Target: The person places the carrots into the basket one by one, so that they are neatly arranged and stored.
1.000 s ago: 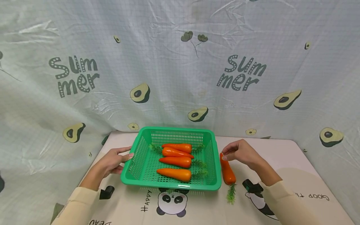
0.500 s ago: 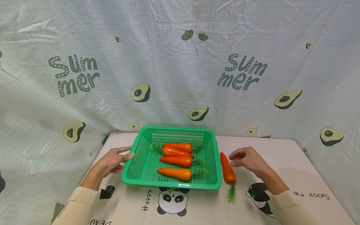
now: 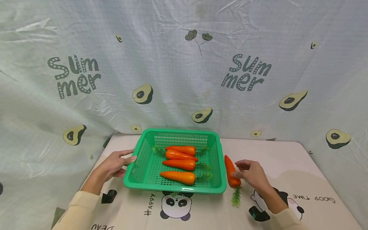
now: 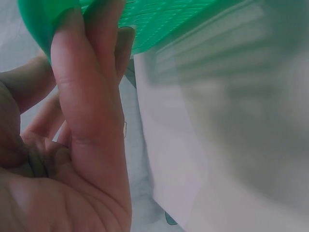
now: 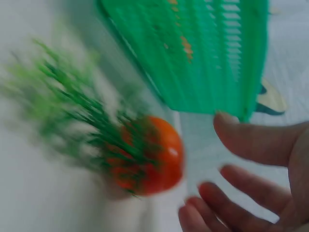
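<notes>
A green plastic basket (image 3: 172, 190) stands mid-table in the head view. Several orange carrots with green tops, such as the front carrot (image 3: 178, 177), lie across its floor. My left hand (image 3: 113, 163) grips the basket's left rim, thumb over it and fingers beneath; the left wrist view shows the fingers against the green basket wall (image 4: 159, 21). Along the basket's right side lies one more carrot (image 3: 230, 166) on the table, leafy end toward me. My right hand (image 3: 253, 174) hovers just right of it, thumb and fingers apart. In the right wrist view the carrot's thick end (image 5: 166, 154) sits beyond the fingertips, slightly blurred.
The pale printed tabletop (image 3: 207, 214) carries panda drawings and lettering. A patterned curtain (image 3: 178, 70) hangs behind it and along both sides. Table surface extends right of the loose carrot and in front of the basket.
My right hand released the tip of the loose carrot, drew off to the right, then came nearer along its length toward me. The left hand and basket stay in place.
</notes>
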Demonstrator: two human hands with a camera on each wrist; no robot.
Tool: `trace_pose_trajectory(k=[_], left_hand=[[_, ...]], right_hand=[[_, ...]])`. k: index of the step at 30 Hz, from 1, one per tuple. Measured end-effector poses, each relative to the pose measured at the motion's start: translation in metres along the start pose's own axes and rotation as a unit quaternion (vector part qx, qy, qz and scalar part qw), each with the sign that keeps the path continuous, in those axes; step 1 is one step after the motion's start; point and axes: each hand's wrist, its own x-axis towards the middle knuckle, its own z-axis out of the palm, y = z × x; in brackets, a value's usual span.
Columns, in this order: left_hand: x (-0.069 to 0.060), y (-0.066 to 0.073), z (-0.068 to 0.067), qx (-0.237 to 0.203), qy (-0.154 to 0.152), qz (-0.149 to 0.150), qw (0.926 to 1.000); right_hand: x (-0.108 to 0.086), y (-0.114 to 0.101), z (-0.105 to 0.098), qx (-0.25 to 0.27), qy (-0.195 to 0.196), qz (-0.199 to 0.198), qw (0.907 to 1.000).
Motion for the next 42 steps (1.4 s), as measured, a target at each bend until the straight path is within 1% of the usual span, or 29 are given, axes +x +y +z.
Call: trace_pose_trajectory(k=[5, 9, 16, 21, 29, 34, 42], left_hand=[[0.000, 0.000, 0.000, -0.001, 0.002, -0.003, 1.0000], [0.000, 0.000, 0.000, -0.001, 0.004, -0.004, 1.0000], [-0.002, 0.001, 0.001, -0.002, 0.000, 0.000, 1.0000], [-0.002, 0.001, 0.002, -0.005, 0.001, 0.001, 1.0000], [-0.001, 0.002, 0.001, 0.004, 0.005, -0.005, 1.0000], [0.000, 0.001, 0.001, 0.005, 0.008, -0.008, 0.9999], [0.000, 0.002, 0.000, 0.001, 0.006, -0.008, 1.0000]], right_hand=[[-0.007, 0.002, 0.012, -0.003, 0.028, 0.024, 0.9993], [-0.008, 0.005, 0.020, -0.010, 0.037, 0.038, 0.9986], [-0.009, 0.011, 0.029, -0.037, 0.055, 0.037, 0.9971], [-0.008, 0.008, 0.028, -0.049, 0.061, 0.041, 0.9961], [-0.007, 0.007, 0.024, -0.025, 0.057, 0.063, 0.9961], [-0.008, 0.003, 0.018, -0.009, 0.053, 0.061, 0.9967], [-0.010, -0.001, 0.013, -0.004, 0.050, 0.056, 0.9972]])
